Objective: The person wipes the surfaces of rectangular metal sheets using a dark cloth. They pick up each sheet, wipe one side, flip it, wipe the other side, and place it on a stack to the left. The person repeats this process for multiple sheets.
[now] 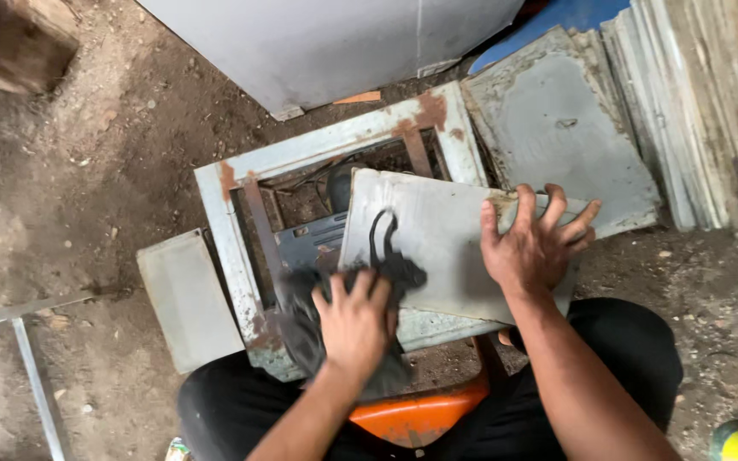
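A pale grey slab, flat and rectangular, lies tilted across the near right corner of a rusty metal frame, with a dark wet smear curling over its left part. The left hand presses a dark rag against the slab's lower left edge, fingers together and curled down over the cloth. The right hand lies flat on the slab's right end, fingers spread wide and hooked a little over the far edge, pinning it.

To wipe well here, it looks best to keep that spread hand bearing down so the slab cannot slide on the frame, and to work the rag in overlapping strokes from the smear outward, since only the left part is darkened so far.

Left of the frame a smaller grey slab lies on the dirt floor. Right of the frame another slab leans against a stack of upright slabs. Beyond the frame stands a pale sheet. Nearer than the frame, between the person's knees, an orange seat shows.
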The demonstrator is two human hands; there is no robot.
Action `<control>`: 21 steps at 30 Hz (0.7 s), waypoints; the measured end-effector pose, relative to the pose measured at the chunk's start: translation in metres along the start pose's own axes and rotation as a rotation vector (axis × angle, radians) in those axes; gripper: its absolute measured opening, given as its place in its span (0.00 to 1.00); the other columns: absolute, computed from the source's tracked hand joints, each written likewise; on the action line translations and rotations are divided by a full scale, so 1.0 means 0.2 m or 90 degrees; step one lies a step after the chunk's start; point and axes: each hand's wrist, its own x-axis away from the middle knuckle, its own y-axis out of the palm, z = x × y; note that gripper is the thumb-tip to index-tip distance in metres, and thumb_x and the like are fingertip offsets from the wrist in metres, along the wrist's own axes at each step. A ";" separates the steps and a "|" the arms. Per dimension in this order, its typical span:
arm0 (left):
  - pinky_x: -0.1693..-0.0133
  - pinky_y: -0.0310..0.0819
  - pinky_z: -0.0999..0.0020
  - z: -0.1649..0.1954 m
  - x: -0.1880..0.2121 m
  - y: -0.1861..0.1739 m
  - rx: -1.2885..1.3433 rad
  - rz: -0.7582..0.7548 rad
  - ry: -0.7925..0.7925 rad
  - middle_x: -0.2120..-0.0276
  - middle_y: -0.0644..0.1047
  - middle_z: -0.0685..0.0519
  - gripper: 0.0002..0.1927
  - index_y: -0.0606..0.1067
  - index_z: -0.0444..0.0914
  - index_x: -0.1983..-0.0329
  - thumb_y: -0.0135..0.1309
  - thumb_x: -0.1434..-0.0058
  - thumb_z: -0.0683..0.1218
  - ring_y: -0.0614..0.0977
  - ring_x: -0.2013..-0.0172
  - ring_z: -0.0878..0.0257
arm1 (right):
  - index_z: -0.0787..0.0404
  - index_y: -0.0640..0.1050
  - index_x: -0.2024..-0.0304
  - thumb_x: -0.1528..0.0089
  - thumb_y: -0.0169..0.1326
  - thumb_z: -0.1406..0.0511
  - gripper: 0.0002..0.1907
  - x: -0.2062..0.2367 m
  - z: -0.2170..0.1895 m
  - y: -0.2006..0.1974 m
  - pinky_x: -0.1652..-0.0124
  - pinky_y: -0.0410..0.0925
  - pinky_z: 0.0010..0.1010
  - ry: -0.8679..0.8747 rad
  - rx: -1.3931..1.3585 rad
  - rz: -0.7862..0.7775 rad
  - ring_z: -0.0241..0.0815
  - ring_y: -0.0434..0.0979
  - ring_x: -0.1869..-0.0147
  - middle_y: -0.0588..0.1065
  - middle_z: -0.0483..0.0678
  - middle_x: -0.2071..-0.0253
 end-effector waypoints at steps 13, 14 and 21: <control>0.43 0.61 0.29 -0.04 -0.69 0.13 -0.062 0.154 -0.078 0.44 0.75 0.53 0.18 0.77 0.47 0.45 0.54 0.40 0.47 0.71 0.41 0.45 | 0.52 0.72 0.35 0.31 0.46 0.39 0.33 -0.01 0.00 0.05 0.36 0.44 0.79 -0.022 -0.002 0.007 0.82 0.40 0.24 0.59 0.59 0.31; 0.45 0.60 0.28 -0.01 -0.56 0.11 -0.064 0.214 -0.037 0.43 0.75 0.52 0.20 0.77 0.47 0.46 0.54 0.43 0.47 0.71 0.42 0.44 | 0.52 0.72 0.35 0.31 0.46 0.39 0.34 0.00 0.00 0.04 0.36 0.44 0.79 -0.020 0.013 0.018 0.82 0.40 0.24 0.59 0.59 0.31; 0.45 0.57 0.23 0.02 -0.17 0.15 0.016 -0.022 0.042 0.46 0.74 0.53 0.19 0.77 0.49 0.49 0.59 0.44 0.54 0.69 0.41 0.44 | 0.54 0.71 0.34 0.32 0.41 0.38 0.36 -0.03 -0.01 0.04 0.36 0.39 0.80 0.022 -0.022 0.005 0.83 0.35 0.25 0.56 0.60 0.29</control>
